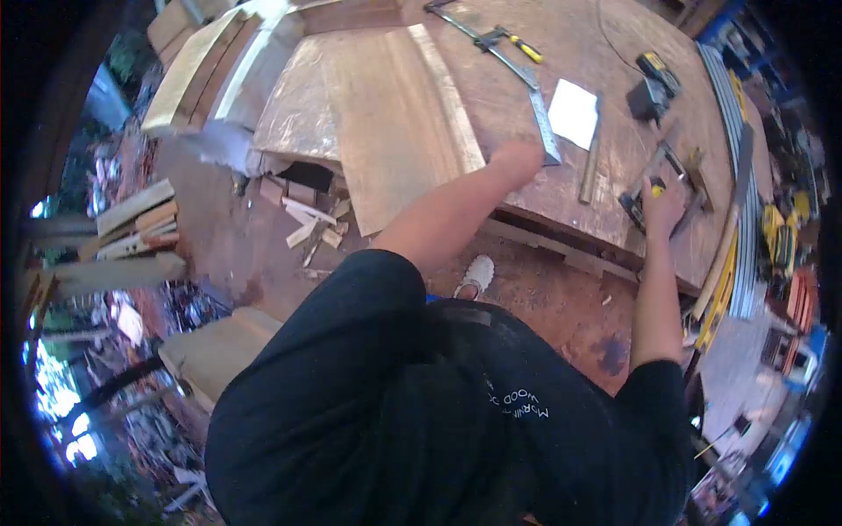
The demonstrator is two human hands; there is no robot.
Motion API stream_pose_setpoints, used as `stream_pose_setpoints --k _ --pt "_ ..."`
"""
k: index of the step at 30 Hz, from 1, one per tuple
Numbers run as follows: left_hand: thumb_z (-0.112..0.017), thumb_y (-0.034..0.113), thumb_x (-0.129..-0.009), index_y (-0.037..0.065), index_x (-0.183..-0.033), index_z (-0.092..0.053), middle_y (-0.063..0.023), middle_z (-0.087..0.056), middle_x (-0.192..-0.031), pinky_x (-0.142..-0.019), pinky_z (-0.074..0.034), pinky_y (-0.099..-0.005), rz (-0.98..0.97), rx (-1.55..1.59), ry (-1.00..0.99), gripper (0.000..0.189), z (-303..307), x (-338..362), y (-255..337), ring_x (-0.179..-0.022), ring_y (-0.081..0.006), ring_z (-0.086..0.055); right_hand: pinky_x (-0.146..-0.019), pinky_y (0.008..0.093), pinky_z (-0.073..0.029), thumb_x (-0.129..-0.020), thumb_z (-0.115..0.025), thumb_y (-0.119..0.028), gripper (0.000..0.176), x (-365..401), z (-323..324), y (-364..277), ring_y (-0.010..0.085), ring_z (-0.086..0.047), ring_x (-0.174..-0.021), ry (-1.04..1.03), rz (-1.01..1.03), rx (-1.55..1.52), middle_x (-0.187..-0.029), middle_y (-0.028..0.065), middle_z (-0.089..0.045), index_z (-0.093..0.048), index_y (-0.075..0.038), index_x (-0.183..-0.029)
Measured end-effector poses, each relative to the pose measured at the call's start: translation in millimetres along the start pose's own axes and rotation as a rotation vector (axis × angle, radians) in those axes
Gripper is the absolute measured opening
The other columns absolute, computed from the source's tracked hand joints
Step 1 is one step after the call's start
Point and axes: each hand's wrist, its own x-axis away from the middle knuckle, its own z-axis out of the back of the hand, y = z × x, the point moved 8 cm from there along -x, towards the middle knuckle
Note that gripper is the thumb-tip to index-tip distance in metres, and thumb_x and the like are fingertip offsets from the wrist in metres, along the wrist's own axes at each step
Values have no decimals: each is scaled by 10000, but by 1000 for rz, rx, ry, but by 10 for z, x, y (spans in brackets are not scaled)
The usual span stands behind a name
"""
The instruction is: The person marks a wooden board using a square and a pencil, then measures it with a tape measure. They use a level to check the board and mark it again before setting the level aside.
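My left hand (519,159) reaches over the bench near the corner of a wide wooden board (386,114) and lies right beside the lower end of a metal square (544,127). Its fingers are blurred and partly hidden. Further right, my right hand (664,209) is closed around a black-and-yellow tool (633,207) at the bench's front edge, its exact kind unclear. Between the hands lie a sheet of white paper (574,112) and a thin wooden strip (589,175).
On the workbench (579,35) lie a bar clamp (495,48) and a cordless drill (653,88). Long metal profiles (721,96) run along its right side. Thick timbers (197,74) stand at the back left, with offcuts (307,219) on the floor below.
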Motion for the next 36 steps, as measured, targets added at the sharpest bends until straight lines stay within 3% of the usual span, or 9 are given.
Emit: stream_pose_setpoints --k 1,3,5,9,15,18,21,27,36 --pt "-608 169 -854 16 -1131 -567 -207 -590 -1156 -879 -503 -449 28 129 -64 320 -64 -8 23 -1034 -360 -607 -998 444 -416 -824 -663 -419 627 64 97 -108 366 -497 -1212 -2 32 -10 -1272 182 -554 -513 -26 -1289" --pt "-619 146 -851 11 -1130 -564 -208 -588 -1157 -884 -501 -454 73 268 -129 314 -13 226 77 -1042 -367 -605 -1014 429 -397 -835 -698 -331 637 418 573 -470 329 -506 -1196 117 151 -698 -1284 196 -527 -471 -24 -1346" --pt "-614 74 -868 -3 -1148 -526 -188 -573 -1173 -900 -498 -436 -59 663 109 303 561 740 280 -1070 -321 -606 -1003 382 -403 -819 -719 -271 630 860 448 -690 300 -528 -1161 -219 -116 -986 -1250 175 -542 -469 -27 -1344" --pt "-580 73 -902 -11 -1213 -465 -169 -566 -1153 -926 -480 -412 -133 1367 217 342 599 1564 243 -1090 -287 -587 -912 341 -464 -755 -770 -180 592 1613 882 -1800 270 -583 -1082 -589 245 -1395 -1178 161 -574 -528 -29 -1274" --pt "-547 14 -921 -12 -1319 -362 -129 -564 -1161 -920 -485 -341 141 1653 498 440 311 2572 -418 -1065 -188 -587 -848 358 -497 -732 -769 -137 493 1910 1335 -2958 311 -612 -997 -578 741 -1140 -1087 153 -616 -605 -52 -1189" --pt "-582 50 -922 -20 -1269 -469 -99 -594 -1109 -896 -491 -318 326 1668 531 372 143 3165 -757 -1007 -158 -596 -850 395 -502 -729 -729 -97 470 2299 1295 -3399 333 -599 -998 -565 1063 -993 -1106 145 -613 -614 -72 -1183" --pt "-598 81 -923 -14 -1210 -517 -76 -630 -986 -779 -533 -294 670 1748 510 313 -286 3598 -1168 -855 -140 -630 -836 399 -504 -726 -724 -97 444 2503 1166 -3616 327 -591 -1006 -559 1162 -869 -1082 135 -607 -623 -76 -1158" --pt "-593 75 -917 -31 -1063 -545 -92 -645 -856 -661 -543 -273 760 1715 602 187 -440 3699 -1518 -745 -139 -637 -844 406 -476 -721 -735 -146 408 2619 1020 -3934 303 -561 -978 -501 1257 -720 -1077 117 -597 -630 -71 -1109" --pt "-559 30 -904 -14 -1295 -450 -123 -651 -891 -680 -540 -275 788 1587 622 407 -333 3569 -1603 -742 -157 -648 -822 402 -471 -730 -756 -221 374 2401 795 -3998 314 -541 -934 -579 1310 -864 -1006 126 -580 -648 -48 -1043"
